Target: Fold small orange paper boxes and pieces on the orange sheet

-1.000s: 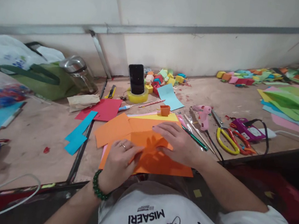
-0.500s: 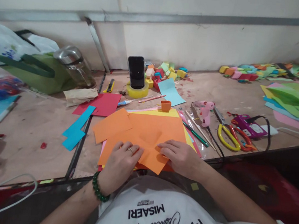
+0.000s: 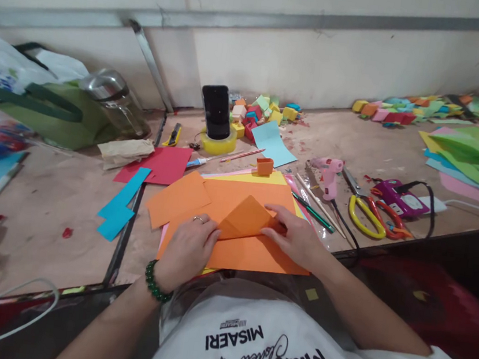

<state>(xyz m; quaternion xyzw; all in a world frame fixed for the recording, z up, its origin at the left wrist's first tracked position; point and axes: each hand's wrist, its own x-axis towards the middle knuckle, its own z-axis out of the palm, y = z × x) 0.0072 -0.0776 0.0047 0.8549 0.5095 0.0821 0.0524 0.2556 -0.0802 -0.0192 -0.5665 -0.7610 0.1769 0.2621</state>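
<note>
A folded piece of orange paper (image 3: 243,219) lies between my hands, its pointed corner aimed away from me. My left hand (image 3: 191,244) has its fingers pressed together on the left end of this paper. On the other side, my right hand (image 3: 292,232) pinches the right end between thumb and fingers. Beneath both hands is a stack of coloured sheets with a large orange sheet (image 3: 256,257) on top. A second orange piece (image 3: 180,198) rests at the stack's upper left. A small folded orange paper box (image 3: 264,167) stands at the far edge.
Right of the stack lie a pink glue gun (image 3: 329,176), scissors (image 3: 364,209) and a purple device (image 3: 400,199). A phone (image 3: 216,109) leans upright in a tape roll (image 3: 217,143), beside small folded paper pieces (image 3: 269,113). Blue strips (image 3: 125,200) and red paper (image 3: 167,165) lie left.
The orange paper has been turned so its point faces away from me instead of towards me. My right hand has shifted slightly and now pinches its right end.
</note>
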